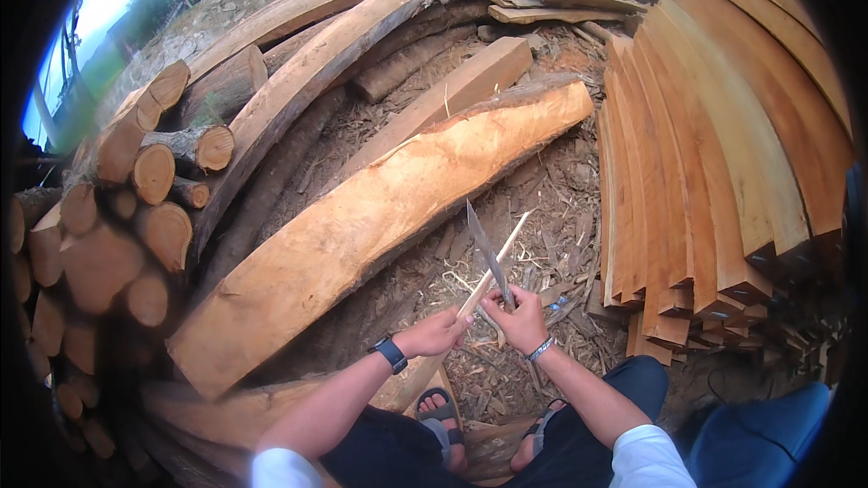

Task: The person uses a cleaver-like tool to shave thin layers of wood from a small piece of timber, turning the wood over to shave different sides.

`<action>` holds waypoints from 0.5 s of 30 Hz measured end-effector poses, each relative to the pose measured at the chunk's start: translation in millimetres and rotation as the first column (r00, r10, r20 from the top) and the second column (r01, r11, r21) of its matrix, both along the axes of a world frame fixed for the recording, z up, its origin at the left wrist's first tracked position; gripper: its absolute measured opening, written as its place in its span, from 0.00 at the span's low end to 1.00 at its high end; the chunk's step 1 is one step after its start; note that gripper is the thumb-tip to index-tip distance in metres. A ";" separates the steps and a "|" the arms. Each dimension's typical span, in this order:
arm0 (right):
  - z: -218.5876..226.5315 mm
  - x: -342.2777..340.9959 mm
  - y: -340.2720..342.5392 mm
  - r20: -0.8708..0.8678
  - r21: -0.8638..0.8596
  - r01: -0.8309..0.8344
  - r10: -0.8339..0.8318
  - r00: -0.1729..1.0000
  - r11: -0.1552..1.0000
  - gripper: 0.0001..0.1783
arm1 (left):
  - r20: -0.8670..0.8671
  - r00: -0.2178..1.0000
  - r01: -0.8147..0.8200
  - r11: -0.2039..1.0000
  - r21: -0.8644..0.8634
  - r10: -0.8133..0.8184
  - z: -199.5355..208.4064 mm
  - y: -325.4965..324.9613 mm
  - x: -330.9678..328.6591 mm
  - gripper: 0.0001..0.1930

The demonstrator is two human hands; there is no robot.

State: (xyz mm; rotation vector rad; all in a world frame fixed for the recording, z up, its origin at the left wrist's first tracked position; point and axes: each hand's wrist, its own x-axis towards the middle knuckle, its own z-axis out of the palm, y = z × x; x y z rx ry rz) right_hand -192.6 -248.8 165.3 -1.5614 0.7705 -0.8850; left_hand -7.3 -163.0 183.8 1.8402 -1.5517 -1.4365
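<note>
The left hand (436, 333) was closed around the lower part of a thin pale wooden stick (493, 264), which angled up and to the right from the grip. The right hand (517, 318) was wrapped around the handle of a long grey metal knife blade (488, 251), and the blade crossed right over the stick, touching it about midway up. Both hands sat close together, just in front of the big rough-sawn orange slab of timber (380, 226) that lay diagonally across the yard. There was a dark wristwatch (391, 354) on the left wrist and a silvery bracelet (541, 349) on the right. To the left of that slab there was a pile of round cut logs (136, 208), and to its right a fanned stack of flat orange planks (714, 154). Below the hands, the ground was covered in bark chips and shavings (506, 380), with grey sandals (440, 411) on the person's feet.
</note>
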 end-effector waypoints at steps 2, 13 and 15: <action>-7.6 5.5 -4.2 -0.004 -0.028 0.015 -0.016 1.000 0.999 0.11 | -0.021 1.000 -0.023 1.000 0.003 0.023 -7.1 -1.1 2.7 0.23; -10.1 37.9 -23.6 0.033 0.015 -0.105 0.105 0.994 0.994 0.11 | -0.054 0.987 -0.151 0.987 -0.057 0.148 14.7 -0.5 22.1 0.24; -7.4 39.9 -24.9 0.031 0.029 -0.130 0.129 0.991 0.991 0.10 | -0.085 0.984 -0.157 0.987 -0.015 0.156 11.8 -0.4 28.1 0.24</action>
